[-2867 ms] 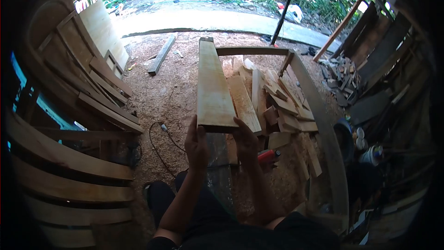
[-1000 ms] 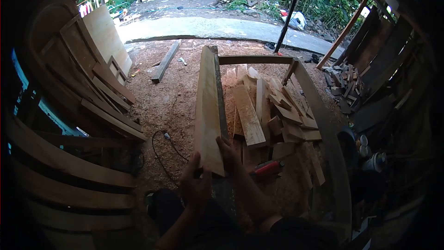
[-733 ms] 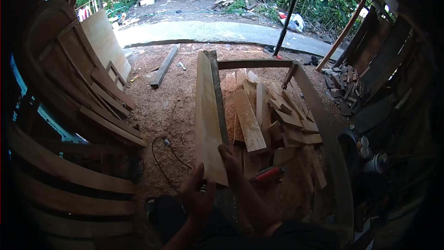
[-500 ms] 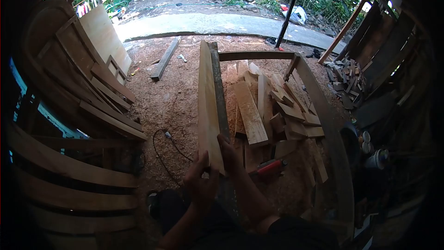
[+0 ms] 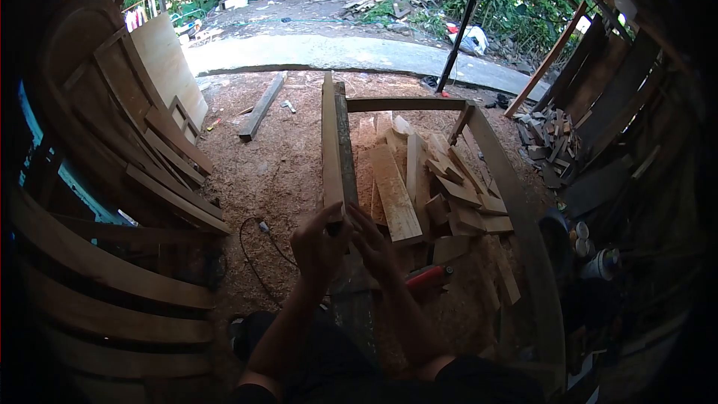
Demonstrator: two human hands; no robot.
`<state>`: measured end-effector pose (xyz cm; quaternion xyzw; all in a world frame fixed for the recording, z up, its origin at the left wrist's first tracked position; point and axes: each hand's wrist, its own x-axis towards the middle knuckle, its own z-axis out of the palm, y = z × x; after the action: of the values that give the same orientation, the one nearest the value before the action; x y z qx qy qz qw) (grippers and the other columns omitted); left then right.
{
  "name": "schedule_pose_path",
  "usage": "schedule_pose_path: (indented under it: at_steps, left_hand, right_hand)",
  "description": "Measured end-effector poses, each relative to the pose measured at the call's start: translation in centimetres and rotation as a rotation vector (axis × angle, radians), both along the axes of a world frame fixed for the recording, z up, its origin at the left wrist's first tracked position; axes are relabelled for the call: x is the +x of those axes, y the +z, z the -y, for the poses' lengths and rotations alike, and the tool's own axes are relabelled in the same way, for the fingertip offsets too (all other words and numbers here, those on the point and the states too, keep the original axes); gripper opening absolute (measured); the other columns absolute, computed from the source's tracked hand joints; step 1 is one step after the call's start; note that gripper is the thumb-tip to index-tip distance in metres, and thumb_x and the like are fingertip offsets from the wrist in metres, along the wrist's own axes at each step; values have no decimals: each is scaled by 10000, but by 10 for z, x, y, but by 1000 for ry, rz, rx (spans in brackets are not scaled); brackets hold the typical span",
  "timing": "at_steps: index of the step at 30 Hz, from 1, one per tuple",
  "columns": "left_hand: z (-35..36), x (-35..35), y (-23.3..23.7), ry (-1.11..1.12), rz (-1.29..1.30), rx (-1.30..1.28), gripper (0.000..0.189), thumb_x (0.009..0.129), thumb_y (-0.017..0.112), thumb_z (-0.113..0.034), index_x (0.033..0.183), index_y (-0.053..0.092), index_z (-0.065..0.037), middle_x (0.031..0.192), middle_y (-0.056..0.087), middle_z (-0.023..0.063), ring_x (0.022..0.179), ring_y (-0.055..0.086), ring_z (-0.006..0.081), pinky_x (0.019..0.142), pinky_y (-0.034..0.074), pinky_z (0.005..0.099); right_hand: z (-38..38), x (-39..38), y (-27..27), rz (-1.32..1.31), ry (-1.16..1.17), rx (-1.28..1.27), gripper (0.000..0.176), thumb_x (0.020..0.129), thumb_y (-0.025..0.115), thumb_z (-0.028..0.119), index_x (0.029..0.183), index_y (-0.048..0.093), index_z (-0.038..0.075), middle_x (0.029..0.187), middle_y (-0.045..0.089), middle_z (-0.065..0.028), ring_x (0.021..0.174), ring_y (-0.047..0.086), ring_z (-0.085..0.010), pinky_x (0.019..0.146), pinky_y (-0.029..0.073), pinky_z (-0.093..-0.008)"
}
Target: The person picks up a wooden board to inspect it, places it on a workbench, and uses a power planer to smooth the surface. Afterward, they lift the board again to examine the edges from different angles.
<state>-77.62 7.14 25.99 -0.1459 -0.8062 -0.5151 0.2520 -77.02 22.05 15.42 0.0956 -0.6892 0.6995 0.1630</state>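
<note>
A long, narrow wooden board (image 5: 331, 138) points away from me, its narrow face turned up. My left hand (image 5: 318, 245) is closed around the left side of its near end. On the other side, my right hand (image 5: 372, 243) presses its fingers against the same end; the thumbs and part of the board's end are hard to make out in shadow. A dark, worn beam (image 5: 344, 131) runs along the board's right side and continues beneath my hands. To the right of my right hand lies a red power tool (image 5: 430, 277), partly in shadow.
Cut wooden planks (image 5: 396, 194) lie piled inside a wooden frame (image 5: 516, 179). A power cord (image 5: 250, 254) crosses shavings at left. A hammer (image 5: 289, 106) lies beside a timber (image 5: 263, 108). Curved wooden pieces (image 5: 120, 314) line the left; paint cans (image 5: 602, 263) stand right.
The board has rolled from showing its broad face to showing its narrow edge. Both hands have moved farther away from my body with its near end. The view has shifted slightly.
</note>
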Motion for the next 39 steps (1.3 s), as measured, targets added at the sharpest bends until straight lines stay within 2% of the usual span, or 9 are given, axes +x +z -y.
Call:
schedule_pose_path:
  at_steps: [2, 6, 8, 12, 14, 16, 19, 26, 39]
  left_hand:
    - [0, -4, 8, -4, 51, 28, 341, 835, 802, -184, 1163, 756, -107, 849, 751, 155, 755, 768, 298, 666, 590, 391]
    - [-1, -16, 25, -12, 100, 28, 457, 825, 799, -206, 1244, 624, -155, 786, 734, 102, 698, 751, 287, 642, 575, 408]
    - [-4, -23, 35, 2, 47, 11, 462, 817, 795, -214, 1227, 588, -159, 825, 757, 110, 740, 770, 288, 645, 582, 403]
    - [-9, -41, 61, -32, 30, 28, 520, 860, 841, -208, 1273, 543, -101, 993, 799, 153, 879, 793, 252, 769, 610, 350]
    - [-7, -53, 79, -320, 206, 330, 491, 977, 751, -122, 1361, 467, -7, 1264, 731, 206, 1138, 722, 234, 930, 588, 345]
    - [-8, -74, 70, -603, 72, 548, 457, 1030, 661, -87, 1437, 485, 25, 1380, 670, 207, 1260, 649, 200, 1018, 542, 335]
    - [-7, -99, 37, -503, -24, 233, 489, 1044, 639, -104, 1495, 504, 28, 1413, 648, 218, 1284, 645, 232, 1041, 535, 349]
    - [-15, -89, 37, -593, 185, 497, 461, 1058, 630, -121, 1488, 544, 20, 1378, 677, 178, 1212, 669, 186, 1003, 548, 318]
    - [-23, -100, 34, -568, 153, 527, 433, 1073, 608, -130, 1480, 562, 8, 1325, 703, 144, 1165, 679, 158, 973, 557, 299]
  right_hand:
    - [-4, 10, 9, -189, 229, 82, 721, 996, 728, 320, 1607, 421, 91, 1656, 393, -171, 1561, 323, -275, 1218, 371, -461]
    - [2, 4, 24, -136, 125, 292, 796, 920, 807, 156, 1611, 413, 106, 1657, 400, -180, 1507, 422, -325, 1180, 425, -437]
    - [9, -8, 27, -179, 34, 369, 767, 930, 785, 92, 1604, 419, 92, 1618, 453, -198, 1463, 481, -327, 1153, 452, -407]
    - [28, -27, 46, -214, -92, 180, 591, 1030, 627, 57, 1587, 432, 44, 1559, 513, -232, 1422, 522, -250, 1101, 489, -361]
    - [31, -36, 65, -162, -119, -68, 563, 1061, 568, 64, 1601, 411, 50, 1508, 574, -204, 1338, 575, -192, 1041, 523, -330]
    - [27, -51, 89, -325, -186, -45, 551, 1073, 551, 72, 1606, 411, 66, 1467, 613, -165, 1263, 601, -147, 1001, 539, -304]
    - [20, -48, 132, -226, -246, 27, 535, 1071, 556, 66, 1593, 439, 70, 1485, 598, -153, 1258, 607, -142, 1003, 534, -292]
    - [7, -60, 124, -281, -180, 36, 507, 1071, 559, 71, 1569, 466, 41, 1403, 656, -121, 1188, 633, -133, 973, 550, -296]
    - [7, -67, 134, -277, -189, 26, 497, 1059, 575, 74, 1549, 496, 44, 1368, 685, -134, 1186, 649, -143, 971, 562, -309]
